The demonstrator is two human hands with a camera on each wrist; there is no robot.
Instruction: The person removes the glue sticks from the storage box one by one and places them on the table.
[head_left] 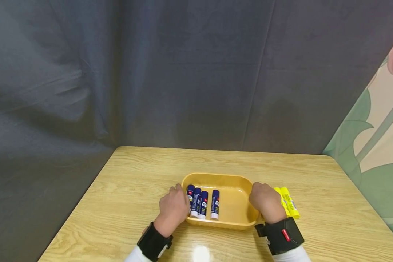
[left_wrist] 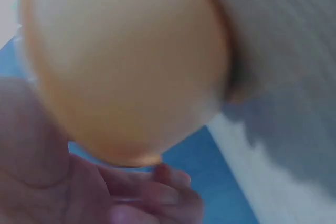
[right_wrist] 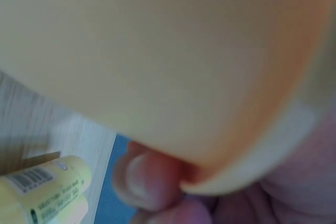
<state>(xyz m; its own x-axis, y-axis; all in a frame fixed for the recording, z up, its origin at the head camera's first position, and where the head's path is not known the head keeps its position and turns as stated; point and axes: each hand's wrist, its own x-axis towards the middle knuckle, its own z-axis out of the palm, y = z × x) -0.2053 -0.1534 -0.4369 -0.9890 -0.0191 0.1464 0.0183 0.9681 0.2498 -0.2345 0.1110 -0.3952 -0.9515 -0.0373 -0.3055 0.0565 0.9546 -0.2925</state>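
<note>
A shallow yellow plastic tray sits between the two hands in the head view. My left hand grips its left rim, with fingers curled at the tray's edge in the left wrist view. On the opposite end my right hand holds the rim, its fingertips curled against the tray wall. Several blue glue sticks with white ends lie inside the tray, most grouped at its left side, one set apart near the middle.
Two yellow glue sticks lie on the table just right of the right hand, partly hidden by it. The wooden table ends at a dark grey curtain. A floral fabric hangs at the right.
</note>
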